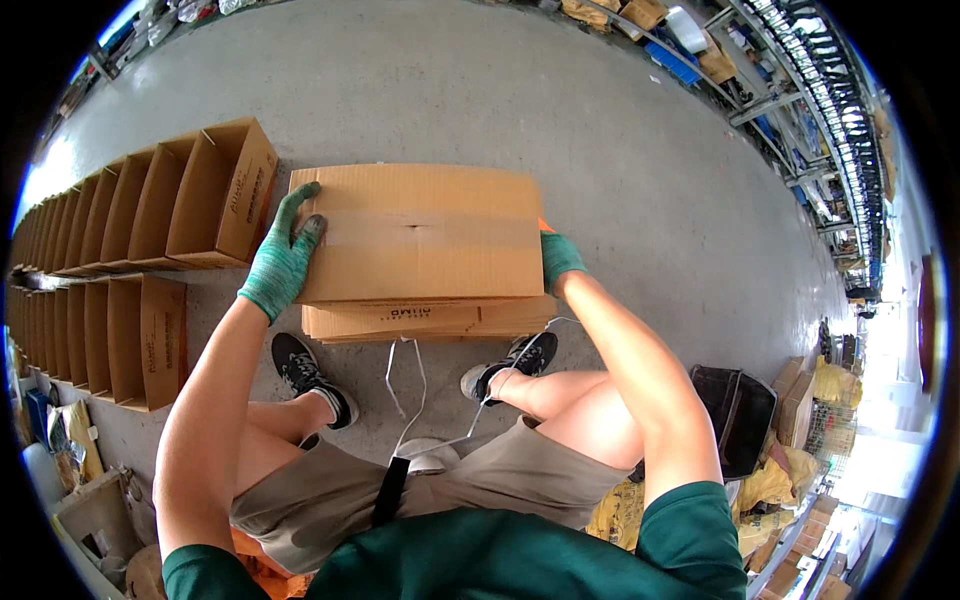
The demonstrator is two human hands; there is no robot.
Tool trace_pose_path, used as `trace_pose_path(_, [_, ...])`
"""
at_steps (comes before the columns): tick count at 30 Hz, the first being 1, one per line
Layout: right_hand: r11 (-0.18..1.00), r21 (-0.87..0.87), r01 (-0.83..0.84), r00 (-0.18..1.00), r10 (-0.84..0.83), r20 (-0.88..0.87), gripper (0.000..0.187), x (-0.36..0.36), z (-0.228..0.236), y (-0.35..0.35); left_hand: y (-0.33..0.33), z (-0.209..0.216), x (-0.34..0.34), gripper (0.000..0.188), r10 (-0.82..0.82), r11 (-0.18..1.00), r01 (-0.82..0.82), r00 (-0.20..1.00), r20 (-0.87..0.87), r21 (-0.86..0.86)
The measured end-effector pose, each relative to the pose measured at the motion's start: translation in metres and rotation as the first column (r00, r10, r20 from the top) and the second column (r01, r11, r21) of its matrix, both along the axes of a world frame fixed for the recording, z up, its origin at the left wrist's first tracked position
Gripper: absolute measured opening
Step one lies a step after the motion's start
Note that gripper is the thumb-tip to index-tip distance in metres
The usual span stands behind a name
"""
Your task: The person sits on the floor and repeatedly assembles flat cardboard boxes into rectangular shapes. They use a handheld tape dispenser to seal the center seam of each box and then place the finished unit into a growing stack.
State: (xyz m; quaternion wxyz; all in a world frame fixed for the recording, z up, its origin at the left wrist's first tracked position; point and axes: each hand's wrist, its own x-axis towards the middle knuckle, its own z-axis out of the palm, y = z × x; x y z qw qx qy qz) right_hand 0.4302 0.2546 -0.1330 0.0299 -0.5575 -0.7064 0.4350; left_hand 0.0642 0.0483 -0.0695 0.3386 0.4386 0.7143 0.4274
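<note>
A brown cardboard box (420,240) is in front of me, its upper face taped across the middle. My left hand (280,255), in a green knit glove with darkened fingertips, grips the box's left end. At the opposite end, my right hand (562,258) is gloved the same way and holds the side; most of its fingers are hidden. A small orange bit (545,226) shows beside that hand, too little of it to name. Under the box lies a stack of flat cardboard cartons (430,320) between my feet.
Two rows of open-topped cardboard boxes (240,200) stand on the floor (640,170) to the left. At the right are a black bin (735,420) and yellow sacks (765,490). Metal racking (770,105) runs along the far right. White cords (415,385) hang near my knees.
</note>
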Motion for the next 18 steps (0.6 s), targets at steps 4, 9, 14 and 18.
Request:
trace_pose_path(4, [0.776, -0.538, 0.329, 0.561, -0.619, -0.549, 0.036, -0.009, -0.046, -0.017, -0.002, -0.008, -0.006, 0.046, -0.05, 0.999, 0.048, 0.996, 0.079, 0.023])
trace_pose_path(9, [0.964, 0.149, 0.222, 0.975, -0.218, -0.04, 0.029, -0.012, 0.004, 0.01, -0.006, -0.004, 0.001, 0.064, 0.076, 0.995, -0.078, 0.997, 0.024, 0.063])
trace_pose_path(14, [0.684, 0.704, 0.191, 0.948, 0.056, -0.312, 0.02, -0.121, 0.126, -0.027, -0.009, -0.006, 0.002, 0.064, 0.156, 0.986, -0.158, 0.987, -0.05, -0.053])
trace_pose_path(18, [0.497, 0.854, -0.157, 0.922, 0.384, -0.053, 0.045, -0.232, 0.089, -0.081, 0.002, -0.018, -0.001, 0.061, 0.128, 0.987, -0.135, 0.988, -0.087, -0.089])
